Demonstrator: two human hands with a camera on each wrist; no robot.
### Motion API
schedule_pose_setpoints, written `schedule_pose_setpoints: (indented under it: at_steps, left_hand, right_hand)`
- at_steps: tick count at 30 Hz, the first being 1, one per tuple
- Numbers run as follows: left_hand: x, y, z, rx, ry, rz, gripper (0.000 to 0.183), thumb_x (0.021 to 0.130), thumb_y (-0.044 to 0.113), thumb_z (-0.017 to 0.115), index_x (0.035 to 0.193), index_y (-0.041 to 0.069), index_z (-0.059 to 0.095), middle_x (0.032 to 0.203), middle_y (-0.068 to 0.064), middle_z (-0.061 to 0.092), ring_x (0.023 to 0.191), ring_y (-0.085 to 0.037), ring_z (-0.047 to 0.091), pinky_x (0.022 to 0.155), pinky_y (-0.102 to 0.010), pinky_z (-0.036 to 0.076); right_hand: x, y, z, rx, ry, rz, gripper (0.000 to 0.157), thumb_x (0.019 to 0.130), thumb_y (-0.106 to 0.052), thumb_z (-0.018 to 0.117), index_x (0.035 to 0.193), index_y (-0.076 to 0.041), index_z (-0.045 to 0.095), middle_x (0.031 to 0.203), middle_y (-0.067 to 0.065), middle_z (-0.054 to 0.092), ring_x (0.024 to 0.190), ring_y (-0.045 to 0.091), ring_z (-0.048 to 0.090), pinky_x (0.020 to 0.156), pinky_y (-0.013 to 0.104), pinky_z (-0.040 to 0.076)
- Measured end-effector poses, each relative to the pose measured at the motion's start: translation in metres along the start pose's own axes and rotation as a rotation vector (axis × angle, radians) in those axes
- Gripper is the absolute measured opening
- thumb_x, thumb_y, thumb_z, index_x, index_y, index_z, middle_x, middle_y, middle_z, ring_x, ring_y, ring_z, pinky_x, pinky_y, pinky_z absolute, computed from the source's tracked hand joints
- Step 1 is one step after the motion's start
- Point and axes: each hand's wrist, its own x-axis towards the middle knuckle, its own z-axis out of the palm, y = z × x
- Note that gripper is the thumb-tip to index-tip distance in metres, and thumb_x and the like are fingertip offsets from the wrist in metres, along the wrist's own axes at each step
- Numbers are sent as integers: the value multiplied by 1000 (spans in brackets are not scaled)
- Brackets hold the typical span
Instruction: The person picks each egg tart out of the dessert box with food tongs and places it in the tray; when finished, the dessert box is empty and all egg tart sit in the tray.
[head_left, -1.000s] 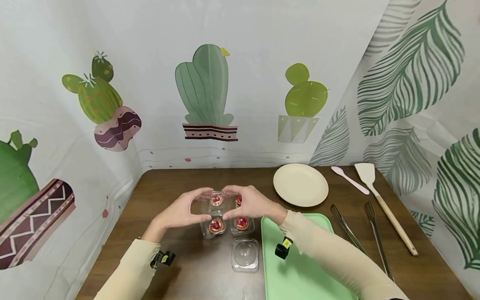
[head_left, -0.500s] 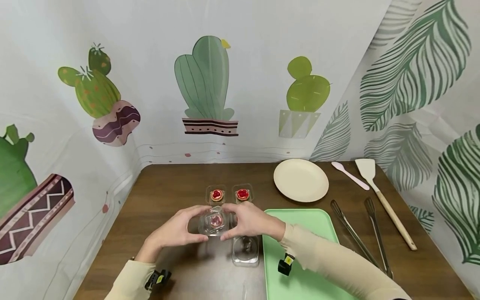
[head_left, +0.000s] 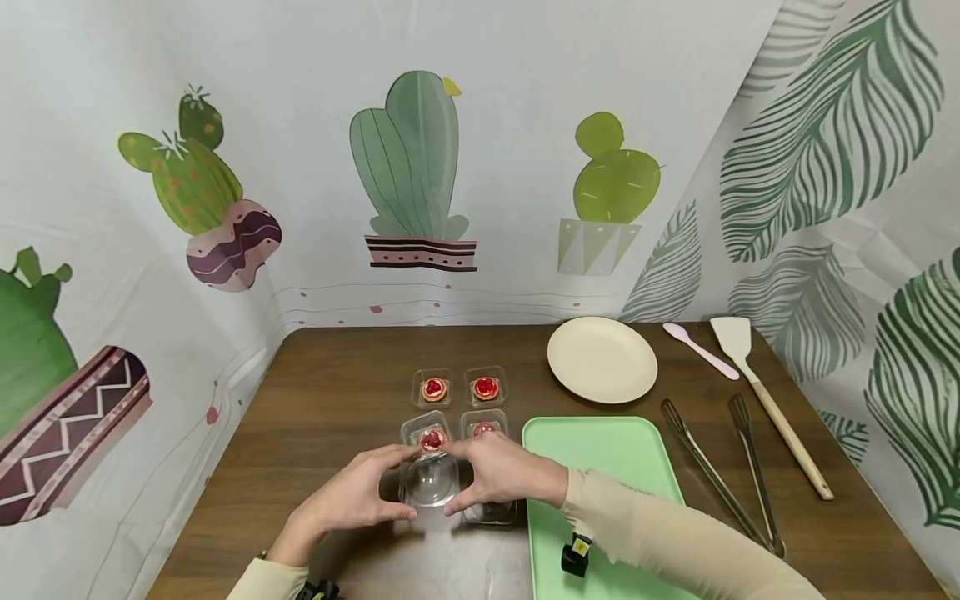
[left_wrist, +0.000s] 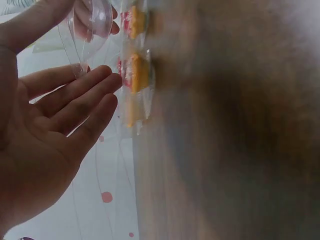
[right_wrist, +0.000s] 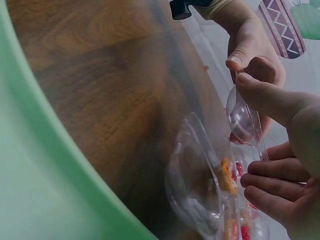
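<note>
A clear domed plastic lid (head_left: 431, 483) is held between both hands, tilted over the near side of the front left container. My left hand (head_left: 352, 493) pinches its left edge between thumb and fingers. Opposite it, my right hand (head_left: 504, 472) grips the right edge the same way. In the right wrist view, the lid (right_wrist: 242, 117) stands on edge between the thumbs and fingers. Just beyond lies the front left clear container with a red-topped tart (head_left: 432, 439). Beside it, another tart (head_left: 483, 428) is partly hidden by my right hand.
Two more clear containers with red-topped tarts (head_left: 486, 388) stand farther back. An open lid (head_left: 491, 514) lies near my right hand. To the right are a green tray (head_left: 592, 442), a cream plate (head_left: 602, 360), a pink spoon (head_left: 701, 352), a spatula (head_left: 772, 408) and tongs (head_left: 712, 475).
Both hands have drawn the lid toward the body, from over the back containers to the near side of the front left one. The back tarts have come into full view.
</note>
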Motion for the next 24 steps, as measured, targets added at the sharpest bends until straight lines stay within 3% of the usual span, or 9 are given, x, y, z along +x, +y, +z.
schedule_pose_setpoints:
  at_steps: [14, 24]
  left_hand:
    - [-10, 7, 8, 74, -1, -42, 84, 67, 37, 88, 136, 3, 53, 129, -3, 59, 115, -19, 59, 99, -42, 50]
    - [-14, 3, 18, 59, -11, -30, 77, 67, 39, 88, 129, 6, 58, 125, -1, 62, 112, -16, 60, 98, -39, 51]
  right_hand:
    - [-1, -6, 7, -40, -15, -35, 81, 69, -64, 76, 129, -11, 62, 115, -1, 71, 95, 7, 68, 81, 19, 55]
    - [1, -5, 13, -33, -112, -7, 77, 67, -66, 77, 125, -17, 63, 109, -5, 72, 89, 4, 67, 74, 15, 54]
